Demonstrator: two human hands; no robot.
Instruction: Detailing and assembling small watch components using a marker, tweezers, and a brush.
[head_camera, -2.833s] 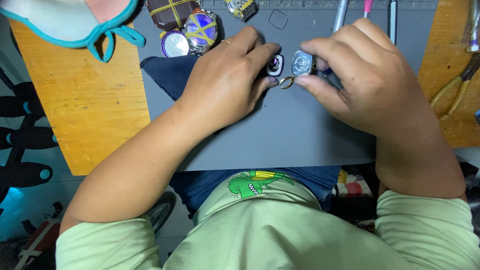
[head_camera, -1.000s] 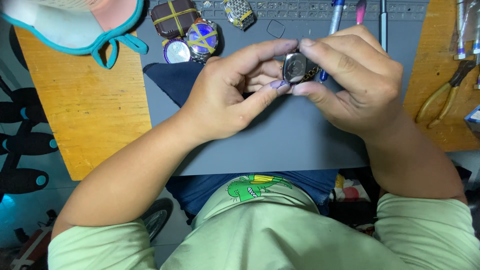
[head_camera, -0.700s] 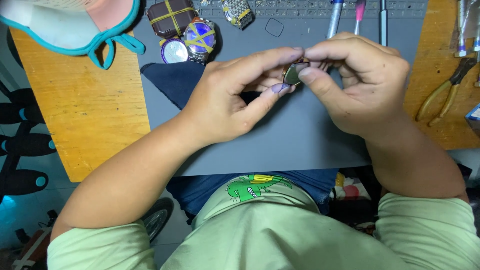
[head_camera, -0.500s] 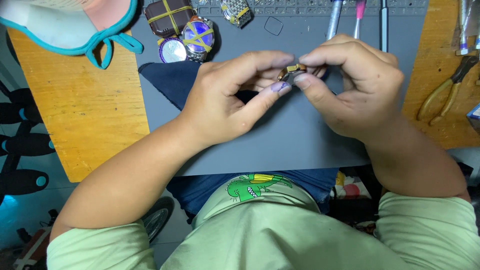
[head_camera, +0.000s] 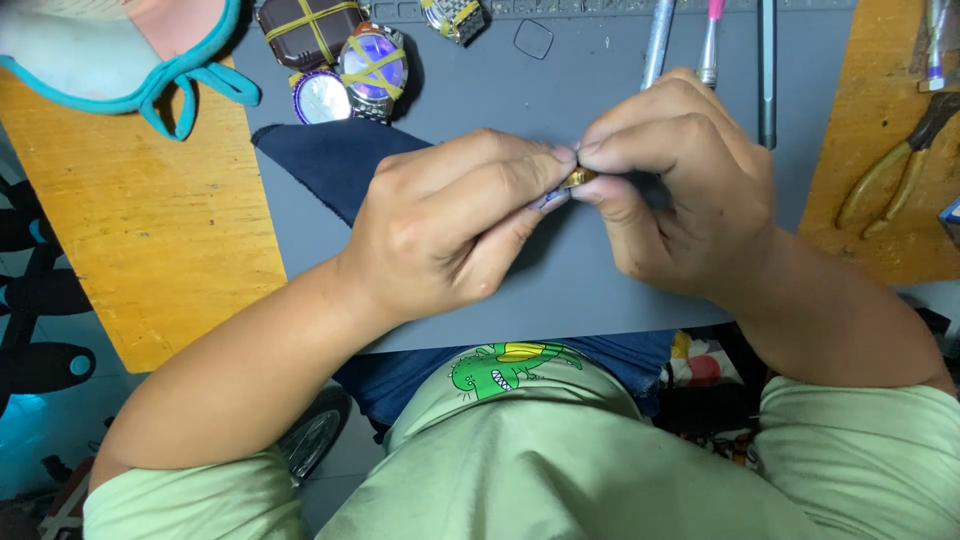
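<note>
Both hands meet over the grey work mat (head_camera: 560, 290) and pinch one small round metal watch case (head_camera: 578, 177) between their fingertips. My left hand (head_camera: 450, 225) grips it from the left with thumb and forefinger. My right hand (head_camera: 680, 190) closes on it from the right and hides most of it. Only a gold-toned sliver of the case shows, edge-on.
A dark blue cloth (head_camera: 330, 165) lies on the mat under my left hand. Several watches (head_camera: 350, 65) sit at the mat's top left, pens and thin tools (head_camera: 710, 40) at the top. Pliers (head_camera: 895, 170) rest on the wooden bench (head_camera: 150, 230) at right. A teal-edged mask (head_camera: 110, 50) lies top left.
The watch case was face-up between my fingers a second ago; it has turned edge-on and my fingers have closed tighter around it. Both hands stayed over the same spot of the mat.
</note>
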